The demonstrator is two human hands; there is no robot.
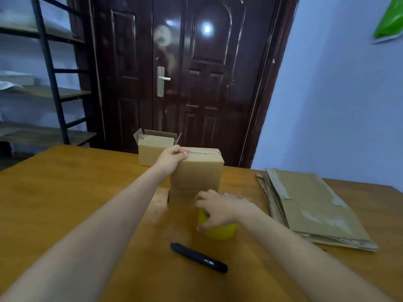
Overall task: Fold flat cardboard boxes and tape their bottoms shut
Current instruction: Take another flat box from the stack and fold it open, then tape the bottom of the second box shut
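A small folded cardboard box (197,173) stands in the middle of the wooden table (65,192), its closed flaps facing up. My left hand (172,156) presses on the box's top left corner, fingers curled over the edge. In front of the box my right hand (214,210) grips a yellow tape roll (220,233) that rests on the table, slightly blurred. A stack of flat cardboard boxes (314,205) lies at the right. A second folded box (152,149) with open top flaps stands behind, at the far edge.
A black marker-like pen (199,257) lies on the table near me, just in front of the tape roll. A dark door (185,73) is behind the table, a metal shelf rack (48,83) at the left, a green sheet (390,20) on the right wall.
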